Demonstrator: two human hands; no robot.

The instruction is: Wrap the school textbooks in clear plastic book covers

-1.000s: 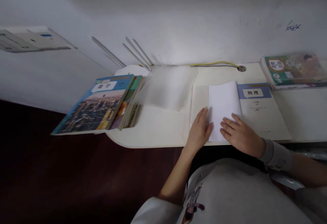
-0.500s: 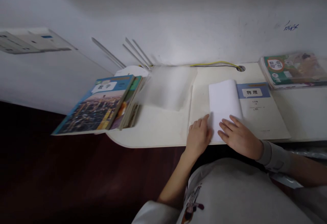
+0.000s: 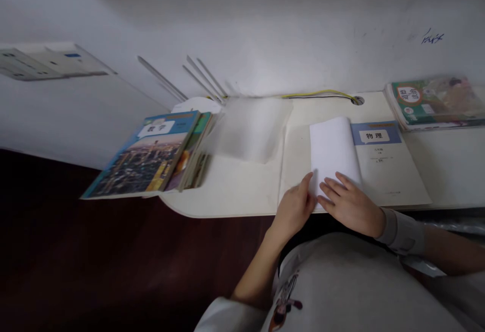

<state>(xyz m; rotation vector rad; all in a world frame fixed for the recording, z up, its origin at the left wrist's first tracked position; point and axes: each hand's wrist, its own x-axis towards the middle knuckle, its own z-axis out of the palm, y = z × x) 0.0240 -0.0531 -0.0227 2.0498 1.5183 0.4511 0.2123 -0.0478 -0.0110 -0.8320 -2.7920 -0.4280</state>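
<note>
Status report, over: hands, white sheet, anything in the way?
Left grip at sheet's lower left edge. Right grip open on it. White sheet over open book. Translucent sheet off left.

Head-worn view, forward and down

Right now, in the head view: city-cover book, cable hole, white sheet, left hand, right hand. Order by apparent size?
Largest to smallest:
city-cover book
white sheet, partly covered
left hand and right hand: too alike to rank
cable hole
</note>
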